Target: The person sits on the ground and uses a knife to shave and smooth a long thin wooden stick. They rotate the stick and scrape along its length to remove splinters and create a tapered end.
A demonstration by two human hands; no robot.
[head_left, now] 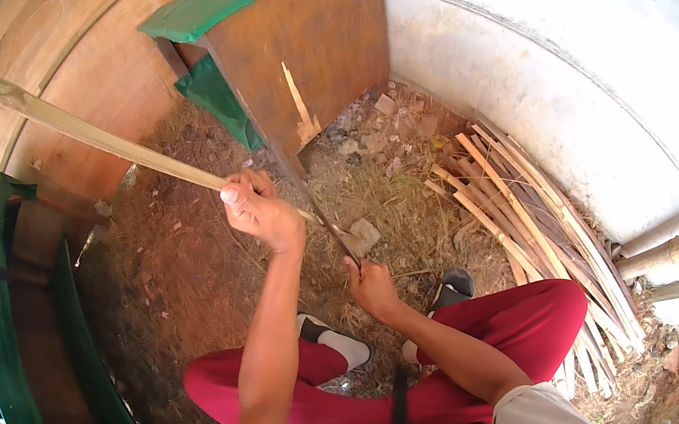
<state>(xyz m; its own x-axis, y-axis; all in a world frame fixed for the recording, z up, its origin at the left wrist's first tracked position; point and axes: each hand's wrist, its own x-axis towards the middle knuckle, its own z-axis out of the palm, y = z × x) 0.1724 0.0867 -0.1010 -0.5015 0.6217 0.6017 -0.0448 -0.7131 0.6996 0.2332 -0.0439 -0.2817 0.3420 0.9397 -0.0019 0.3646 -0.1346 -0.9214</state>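
A long pale bamboo strip (134,149) runs from the far left across to the middle, and my left hand (263,210) is closed around it near its right end. That end passes beyond my fingers and crosses a long, thin, dark knife-like tool (326,220). My right hand (374,290) grips the tool at its near end, thumb along it; the handle is hidden in the fist. The tool points up and left toward the wooden box, and its far tip is hard to separate from the box's dark edge.
A brown wooden box (294,52) with a green cover stands ahead. Split bamboo strips (536,218) lie piled at the right, by a white wall (558,87). A green-edged wooden trough (35,314) is at the lower left. Rubble and dry grass (385,152) cover the ground.
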